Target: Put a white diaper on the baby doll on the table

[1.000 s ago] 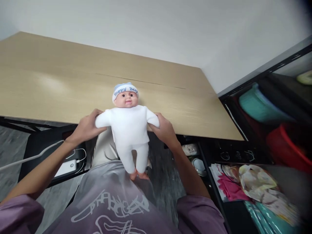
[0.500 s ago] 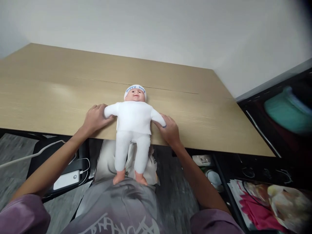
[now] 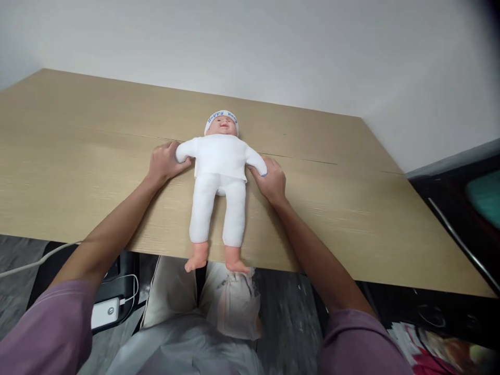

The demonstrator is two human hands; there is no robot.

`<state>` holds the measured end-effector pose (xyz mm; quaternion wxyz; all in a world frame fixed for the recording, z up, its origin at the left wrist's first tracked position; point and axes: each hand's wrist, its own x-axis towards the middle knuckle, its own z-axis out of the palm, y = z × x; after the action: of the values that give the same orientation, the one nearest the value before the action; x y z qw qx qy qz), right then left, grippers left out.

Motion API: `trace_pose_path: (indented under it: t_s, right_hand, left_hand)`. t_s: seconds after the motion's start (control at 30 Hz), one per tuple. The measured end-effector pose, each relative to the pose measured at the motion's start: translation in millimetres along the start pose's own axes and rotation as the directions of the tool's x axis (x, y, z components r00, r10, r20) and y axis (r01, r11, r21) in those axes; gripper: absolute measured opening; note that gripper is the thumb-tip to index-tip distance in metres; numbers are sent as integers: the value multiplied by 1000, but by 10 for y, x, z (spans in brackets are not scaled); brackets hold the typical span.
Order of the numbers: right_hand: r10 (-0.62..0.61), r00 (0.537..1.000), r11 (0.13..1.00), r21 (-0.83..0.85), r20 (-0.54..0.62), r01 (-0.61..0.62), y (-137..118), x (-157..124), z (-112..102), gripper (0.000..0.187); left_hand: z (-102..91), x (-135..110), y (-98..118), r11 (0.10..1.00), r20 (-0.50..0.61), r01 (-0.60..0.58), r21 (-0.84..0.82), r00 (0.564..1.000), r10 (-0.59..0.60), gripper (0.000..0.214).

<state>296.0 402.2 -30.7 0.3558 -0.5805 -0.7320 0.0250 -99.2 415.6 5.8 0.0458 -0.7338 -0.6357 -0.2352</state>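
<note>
A baby doll point(image 3: 221, 156) in a white top, white trousers and a white cap with blue lettering lies face up on the wooden table point(image 3: 97, 172). Its head points to the far side, and its bare feet reach slightly past the near edge. My left hand point(image 3: 164, 161) is closed round the doll's arm on the left. Round the other arm, near its end, my right hand point(image 3: 271, 179) is closed too. Both hands rest at the tabletop, and the doll's arms hide part of my fingers.
A pale wall point(image 3: 250, 47) rises behind the table. On a black seat at lower left lies a white power bank point(image 3: 105, 312) with a cable. A black shelf with papers and a pink item point(image 3: 433, 362) stands at lower right, and a teal object point(image 3: 484, 195) is at far right.
The doll has slid away from me, farther onto the table, with both my hands still on its arms. Its legs, which hung past the edge, now lie mostly on the tabletop.
</note>
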Motion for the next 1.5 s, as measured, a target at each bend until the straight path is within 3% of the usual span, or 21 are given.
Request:
trace_pose_path:
  t_s: [0.27,0.5,0.7,0.9,1.1,1.23,1.33,1.4,1.47,1.5]
  right_hand:
    - [-51,996,996,-76,-67,45,354,618,338,63]
    - [-62,995,988,-148,-82,50,633,1036,545,70]
    - [-34,996,986,-167,-78,20,639,1091,593,71]
    - [-52,986,990,-137,-159,30,335,913,445,72]
    - [-32,976,998,55,-213,44,-333,239,144,57]
    - [-5,983,990,134,-185,31,-827,-702,-279,51]
    - [-47,996,977,203,-82,63,-975,-1755,-615,33]
    - [-112,994,954,279,-3,109,-965,-2497,-745,16]
    - [-110,993,939,333,48,88,-922,-3125,-772,20]
    - [-5,1000,943,334,20,-2,-902,-3369,-751,19]
  left_hand:
    - [303,683,-80,999,-7,25,27,1000,-25,54]
    - [542,1092,-180,1000,-28,16,-3,999,-16,67]
    - [585,1120,-197,1000,-46,24,-5,999,-24,72]
    - [381,823,-76,994,-89,60,-95,994,-68,80]
    - [137,204,183,982,-138,131,-132,979,-150,83]
    - [-284,-454,533,969,-95,139,-205,982,-161,67]
    - [-604,-1433,788,932,-47,42,-360,997,-63,47]
    - [-655,-2303,896,861,130,31,-507,991,41,29]
    - [-552,-3162,983,762,376,109,-639,908,186,16]
    - [-462,-3525,1032,717,452,194,-669,872,187,15]
